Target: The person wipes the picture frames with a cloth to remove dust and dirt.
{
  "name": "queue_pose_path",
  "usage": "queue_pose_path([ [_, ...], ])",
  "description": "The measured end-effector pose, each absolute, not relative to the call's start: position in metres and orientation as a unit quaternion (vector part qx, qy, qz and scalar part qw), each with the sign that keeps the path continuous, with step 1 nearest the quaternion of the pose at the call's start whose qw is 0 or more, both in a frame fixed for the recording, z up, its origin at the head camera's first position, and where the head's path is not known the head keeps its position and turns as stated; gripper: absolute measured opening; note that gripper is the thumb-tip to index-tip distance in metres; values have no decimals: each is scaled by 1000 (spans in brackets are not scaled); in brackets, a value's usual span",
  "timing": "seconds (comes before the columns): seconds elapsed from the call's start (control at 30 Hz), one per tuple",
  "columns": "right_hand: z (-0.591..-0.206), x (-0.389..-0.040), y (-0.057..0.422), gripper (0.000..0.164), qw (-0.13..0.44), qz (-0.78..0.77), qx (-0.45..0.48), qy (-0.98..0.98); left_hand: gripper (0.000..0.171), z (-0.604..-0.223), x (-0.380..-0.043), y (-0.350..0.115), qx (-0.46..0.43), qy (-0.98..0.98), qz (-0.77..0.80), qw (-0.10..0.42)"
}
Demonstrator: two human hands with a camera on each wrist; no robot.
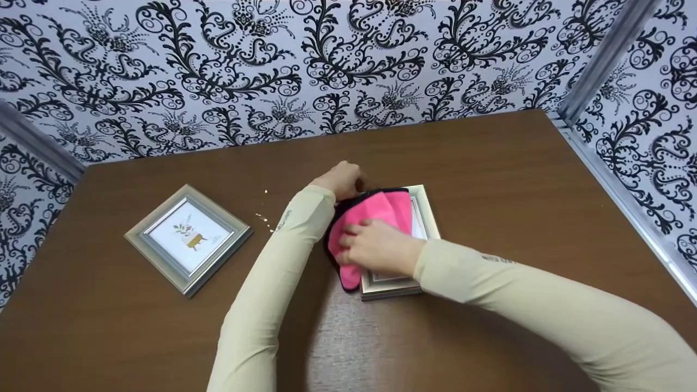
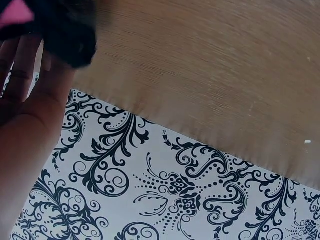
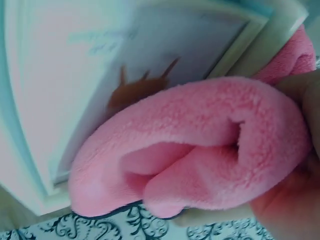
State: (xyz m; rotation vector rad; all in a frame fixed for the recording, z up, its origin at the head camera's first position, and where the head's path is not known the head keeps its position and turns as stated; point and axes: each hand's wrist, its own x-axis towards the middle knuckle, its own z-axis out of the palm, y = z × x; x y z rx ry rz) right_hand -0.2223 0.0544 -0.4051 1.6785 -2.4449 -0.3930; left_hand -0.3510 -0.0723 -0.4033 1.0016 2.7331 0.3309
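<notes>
Cloth (image 1: 381, 208), pink, over picture frame (image 1: 427, 218) on desk (image 1: 490, 163); bunched in curled fingers of right hand (image 1: 381, 247); left hand (image 1: 342, 181) at dark cloth edge, grip impossible to tell; cloth presumably soft, light; frame presumably stiff, front fragile; hold by outer rim.

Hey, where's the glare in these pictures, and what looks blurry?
Head view: glare whitens the brown wooden table near the lower middle, and the right hand looks slightly smeared; right wrist view: the rectangular, cream-framed print is washed out, the pink fleece cloth soft; left wrist view: the cloth's dark part is blurred.
</notes>
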Motion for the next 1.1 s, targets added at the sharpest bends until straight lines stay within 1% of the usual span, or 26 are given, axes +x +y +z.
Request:
queue_pose_path([
  [0.1,-408,-232,56,22,104,-123,575,-802,18,-403,-351,-72,330,931,112,109],
  [0.2,-408,-234,59,19,126,-120,584,-793,19,-403,-350,-71,327,931,117,110],
  [0.3,-406,-226,62,22,115,-121,586,-793,14,-404,-349,-71,326,931,123,112],
  [0.4,-402,-211,68,21,90,-117,598,-788,6,-404,-348,-71,324,929,133,120],
  [0.43,-401,-205,70,22,86,-117,604,-783,5,-405,-348,-71,324,928,137,121],
  [0.5,-399,-193,76,23,80,-117,621,-771,12,-405,-347,-71,325,927,142,121],
  [0.63,-394,-174,90,27,89,-113,648,-748,20,-404,-346,-71,325,929,134,112],
  [0.73,-391,-169,104,28,97,-97,657,-742,21,-403,-344,-71,326,931,121,110],
  [0.83,-386,-171,119,32,94,-87,651,-748,21,-402,-339,-73,329,931,118,107],
  [0.9,-384,-176,127,35,86,-84,638,-760,20,-399,-332,-76,329,932,118,93],
  [0.97,-384,-182,134,36,82,-88,620,-775,18,-394,-322,-82,326,937,110,63],
  [1.1,-390,-195,142,37,85,-102,576,-807,13,-388,-293,-96,331,941,63,-34],
])
